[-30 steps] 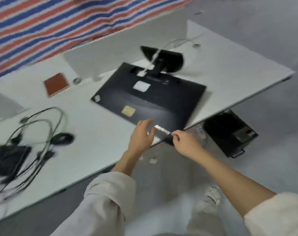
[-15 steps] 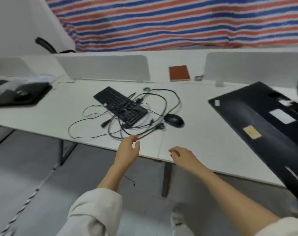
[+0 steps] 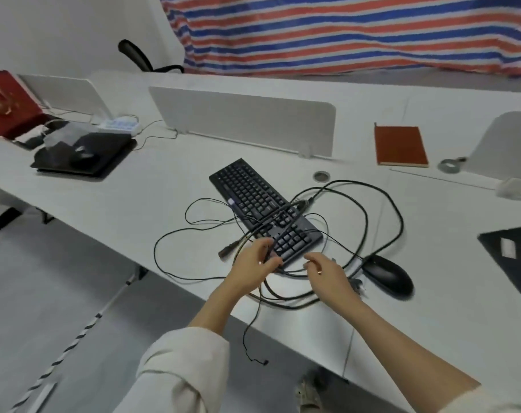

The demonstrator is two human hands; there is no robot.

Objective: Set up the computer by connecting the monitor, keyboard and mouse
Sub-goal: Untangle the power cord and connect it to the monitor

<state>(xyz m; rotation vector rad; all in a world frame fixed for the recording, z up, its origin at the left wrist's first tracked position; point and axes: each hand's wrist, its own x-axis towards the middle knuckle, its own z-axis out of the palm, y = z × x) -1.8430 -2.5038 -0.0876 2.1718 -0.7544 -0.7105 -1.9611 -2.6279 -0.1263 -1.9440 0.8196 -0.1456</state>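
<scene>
Your left hand (image 3: 253, 263) pinches a black cable (image 3: 286, 302) at the near end of the keyboard (image 3: 262, 201) on the table (image 3: 134, 210). Your right hand (image 3: 327, 272) is loosely curled; I cannot tell its grip. The mouse (image 3: 387, 274) lies just right.

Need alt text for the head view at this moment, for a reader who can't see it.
A person's left hand and right hand reach into tangled black cables at the near end of a black keyboard on a white desk. A black mouse lies right of the hands; an orange notebook lies farther back.
</scene>
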